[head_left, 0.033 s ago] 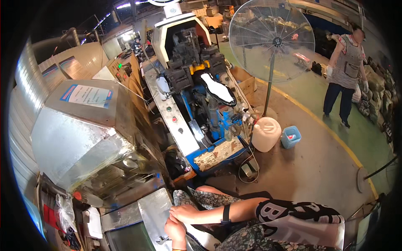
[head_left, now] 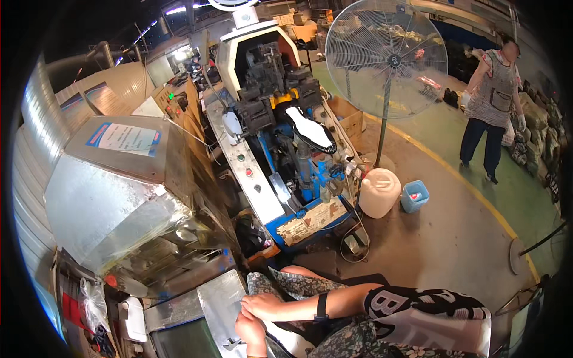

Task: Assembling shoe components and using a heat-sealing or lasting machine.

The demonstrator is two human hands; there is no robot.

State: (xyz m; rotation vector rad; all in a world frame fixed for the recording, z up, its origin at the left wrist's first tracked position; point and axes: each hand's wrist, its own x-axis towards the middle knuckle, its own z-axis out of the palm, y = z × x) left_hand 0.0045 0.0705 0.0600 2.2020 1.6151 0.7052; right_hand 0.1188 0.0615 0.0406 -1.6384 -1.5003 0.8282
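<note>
Both hands sit low by the metal plate (head_left: 219, 298): the right hand (head_left: 262, 305), strap (head_left: 322, 307) on its wrist, lies loosely curled over the left hand (head_left: 249, 331). Whether either grips anything cannot be told. Ahead stand a blue machine (head_left: 286, 161), a white jug (head_left: 378, 192), a fan (head_left: 388, 56).

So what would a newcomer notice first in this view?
Probably the big round wire-caged pedestal fan standing at top centre, and left of it the blue and white machine with a white shoe sole on top. Near the bottom edge, the left hand and right hand meet beside a tilted bare metal plate.
</note>
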